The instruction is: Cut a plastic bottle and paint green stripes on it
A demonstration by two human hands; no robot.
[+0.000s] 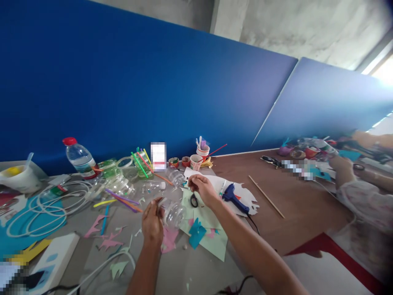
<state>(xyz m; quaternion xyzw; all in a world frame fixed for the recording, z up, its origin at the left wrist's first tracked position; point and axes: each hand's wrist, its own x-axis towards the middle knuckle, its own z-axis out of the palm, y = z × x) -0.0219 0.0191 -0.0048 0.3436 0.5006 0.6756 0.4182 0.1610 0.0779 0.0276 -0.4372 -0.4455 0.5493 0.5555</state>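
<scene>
My left hand (152, 224) is closed around the side of a clear plastic bottle piece (174, 214), which lies tilted above the table. My right hand (202, 189) is raised just beyond it with its fingers curled together; whatever they may hold is hidden. Right below those fingers are the dark handles of scissors (194, 200), on pale green paper (216, 243). A blue glue gun (233, 198) rests on a torn white sheet (250, 196) beside my right forearm. Blue paper scraps (197, 233) and a pink paper scrap (169, 239) lie near the bottle piece.
Along the blue partition (153, 82) stand a red-capped water bottle (80, 159), a jar with straws (143, 164) and paper cups (196, 162). A coiled white cable (39, 233) and a power strip (53, 262) lie left. A wooden stick (266, 196) and another person's arm (344, 172) are right.
</scene>
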